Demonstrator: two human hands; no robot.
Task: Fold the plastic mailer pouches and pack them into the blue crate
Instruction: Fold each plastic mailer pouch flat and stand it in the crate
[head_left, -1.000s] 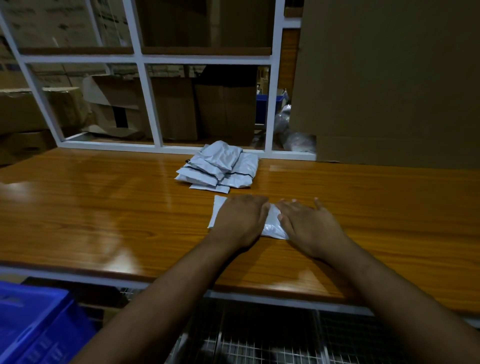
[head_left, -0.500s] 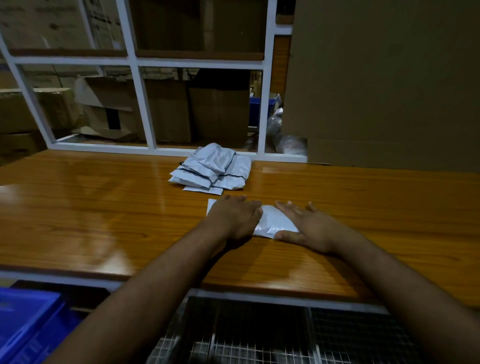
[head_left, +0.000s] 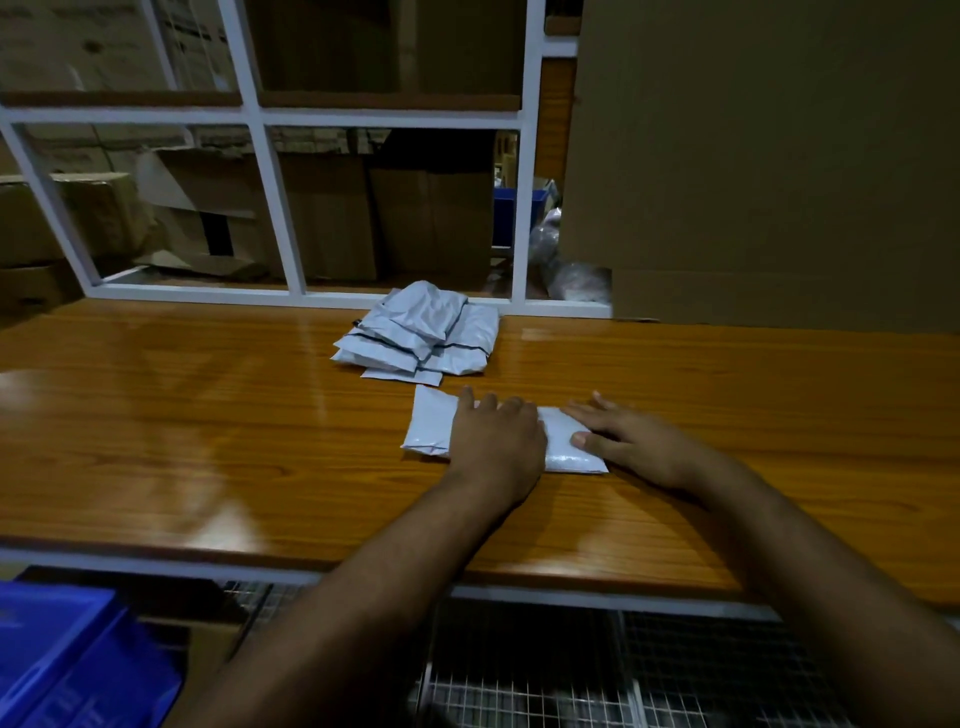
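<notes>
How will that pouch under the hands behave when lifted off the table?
The pouch looks thin and creased, so probably floppy and light. Its glossy film on the polished table may slide easily. The left hand and right hand press it flat, hinting the fold may spring open.

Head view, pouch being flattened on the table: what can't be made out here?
- Head view: the middle of the pouch is covered by the left hand; its right edge by the right hand.
- Head view: the blue crate is cut off by the bottom-left corner, its contents unseen.
- Head view: the pile of pouches overlaps, so no count.
</notes>
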